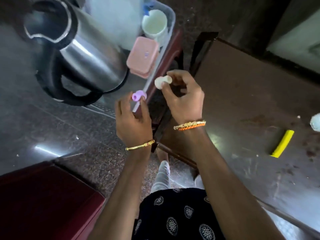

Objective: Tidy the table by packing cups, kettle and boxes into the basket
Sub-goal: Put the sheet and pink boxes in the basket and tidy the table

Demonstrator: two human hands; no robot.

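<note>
Left hand (133, 122): grip pinched on a small lilac plastic piece with a hole (138, 95). Right hand (183, 99): grip closed on a small white rounded piece (160, 81). Steel kettle with black handle (81, 54) leaning in clear plastic basket (170, 18), beside pink lidded box (142, 56) and white cup (154, 23). Yellow strip (282, 146) lying on brown table (251, 87), well apart.

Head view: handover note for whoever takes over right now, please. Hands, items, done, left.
Left hand: grip on small purple piece.
Right hand: grip on small white piece.
Basket: white cup and pink box already inside.
Kettle: whether it sits in the basket is unclear.
Left: yellow item and a pale object remain on the table.
</note>
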